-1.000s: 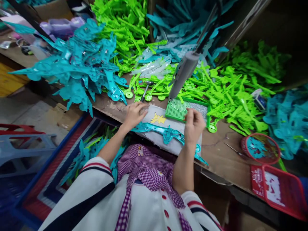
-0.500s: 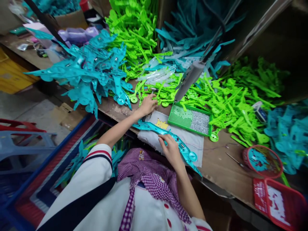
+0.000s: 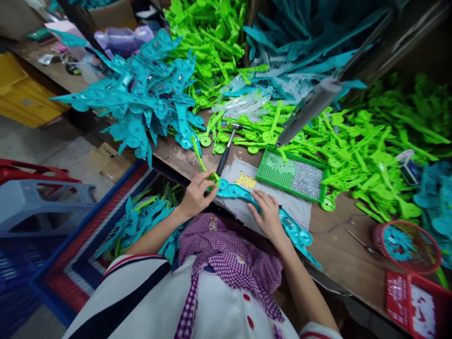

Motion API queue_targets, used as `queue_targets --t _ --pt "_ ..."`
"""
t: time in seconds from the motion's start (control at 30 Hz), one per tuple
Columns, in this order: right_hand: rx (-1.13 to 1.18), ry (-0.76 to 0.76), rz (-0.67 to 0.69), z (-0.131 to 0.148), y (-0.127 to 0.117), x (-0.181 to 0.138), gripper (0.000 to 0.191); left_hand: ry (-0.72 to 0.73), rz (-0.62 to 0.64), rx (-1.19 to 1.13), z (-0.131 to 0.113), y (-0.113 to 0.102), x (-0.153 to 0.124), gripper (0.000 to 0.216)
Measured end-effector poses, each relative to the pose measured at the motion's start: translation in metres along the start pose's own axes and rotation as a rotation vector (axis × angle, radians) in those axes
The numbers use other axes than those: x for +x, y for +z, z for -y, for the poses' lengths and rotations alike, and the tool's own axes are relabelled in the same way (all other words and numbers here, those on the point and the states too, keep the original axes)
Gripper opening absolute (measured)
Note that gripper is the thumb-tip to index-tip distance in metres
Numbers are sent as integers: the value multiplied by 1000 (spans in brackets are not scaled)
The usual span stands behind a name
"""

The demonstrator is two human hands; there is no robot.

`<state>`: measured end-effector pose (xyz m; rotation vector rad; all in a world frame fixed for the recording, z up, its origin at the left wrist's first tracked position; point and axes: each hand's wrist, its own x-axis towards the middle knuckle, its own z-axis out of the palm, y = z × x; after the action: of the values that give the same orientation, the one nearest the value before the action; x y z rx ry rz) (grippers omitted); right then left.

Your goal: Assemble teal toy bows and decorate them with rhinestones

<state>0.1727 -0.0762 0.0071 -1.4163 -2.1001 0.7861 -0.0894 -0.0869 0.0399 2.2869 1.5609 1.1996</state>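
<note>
A light-green plastic arm with a round end (image 3: 198, 154) is pinched in my left hand (image 3: 198, 195), its thin stem pointing away toward the blue pile. Its round end is at my fingertips, by the left end of a long translucent blue plastic part (image 3: 235, 192). That part lies along the table's front edge, over a grey cloth (image 3: 300, 212) with a yellow cartoon figure. My right hand (image 3: 267, 214) grips the blue part near its middle, hiding that stretch. Just beyond my left hand lies a hammer (image 3: 228, 150) with a dark handle.
A green basket (image 3: 325, 192) of small metal pieces stands beyond the cloth. Piles of green arms (image 3: 356, 150) and blue parts (image 3: 141, 103) surround it. A grey hanging tool (image 3: 307, 113) points at the basket. To the right are a screwdriver (image 3: 360, 240) and red baskets (image 3: 399, 294).
My left hand has come back from near the hammer toward the table's front edge, now holding a green plastic arm. My right hand stays at the blue part. The view has shifted slightly.
</note>
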Motion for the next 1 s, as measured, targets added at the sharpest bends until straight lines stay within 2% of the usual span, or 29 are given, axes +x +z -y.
queue_targets --t 0.1,0.17,0.27,0.33,0.4,0.5,0.57,0.67,0.73,0.8,0.87,0.93,1.0 --pt "397 113 44 25 -1 7 48 182 91 -129 -16 22 -15 16" --pt "556 180 89 36 3 15 47 226 151 -213 -26 39 -17 24" --pt "683 276 46 39 7 18 46 224 233 -319 -34 56 -13 29" --pt "742 306 -13 36 7 13 48 221 256 -390 -36 58 -7 22" --pt "778 306 -69 35 7 7 50 164 232 -444 -36 57 -1 19" --pt "819 355 -138 30 8 -1 47 87 166 -477 -31 53 7 41" --pt "814 407 -163 22 6 -5 43 68 108 -419 -18 50 15 52" --pt "699 439 -136 8 -4 -14 38 -109 68 -214 18 49 32 41" --pt "606 433 -114 5 -12 -20 35 -239 177 -82 47 52 45 39" --pt "546 395 -112 8 -18 -19 35 -267 346 -17 72 56 57 47" --pt "508 332 -126 12 -19 -9 36 -250 432 9 91 57 67 49" --pt "477 292 -138 13 -14 9 39 -236 407 42 104 52 74 45" --pt "495 324 -110 9 -7 27 41 -246 311 92 110 41 77 40"
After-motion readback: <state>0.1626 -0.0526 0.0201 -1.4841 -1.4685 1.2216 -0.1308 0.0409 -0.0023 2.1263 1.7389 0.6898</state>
